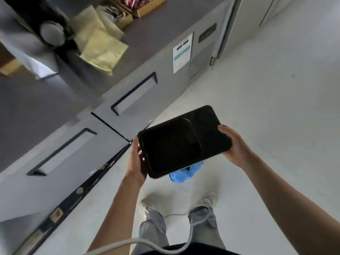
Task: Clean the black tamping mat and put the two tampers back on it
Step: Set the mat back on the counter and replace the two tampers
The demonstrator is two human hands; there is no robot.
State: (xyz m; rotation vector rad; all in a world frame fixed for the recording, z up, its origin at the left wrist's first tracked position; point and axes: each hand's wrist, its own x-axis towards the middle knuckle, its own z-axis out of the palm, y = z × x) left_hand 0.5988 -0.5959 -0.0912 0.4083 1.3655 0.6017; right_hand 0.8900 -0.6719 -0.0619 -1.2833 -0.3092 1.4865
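I hold the black tamping mat (181,141) in front of me, above the floor, away from the counter. My left hand (136,162) grips its near left edge and my right hand (232,142) grips its right edge. The mat shows a large rounded recess and round hollows near the right end, with nothing on it. A round metal object (52,33), blurred, sits on the counter at the upper left; I cannot tell whether it is a tamper.
A grey counter (55,100) with two drawer fronts runs along the left. Yellow cloths (100,45) lie on it by cardboard boxes (147,6). A blue plastic bag (184,173) shows on the pale floor under the mat. My feet (176,205) stand below.
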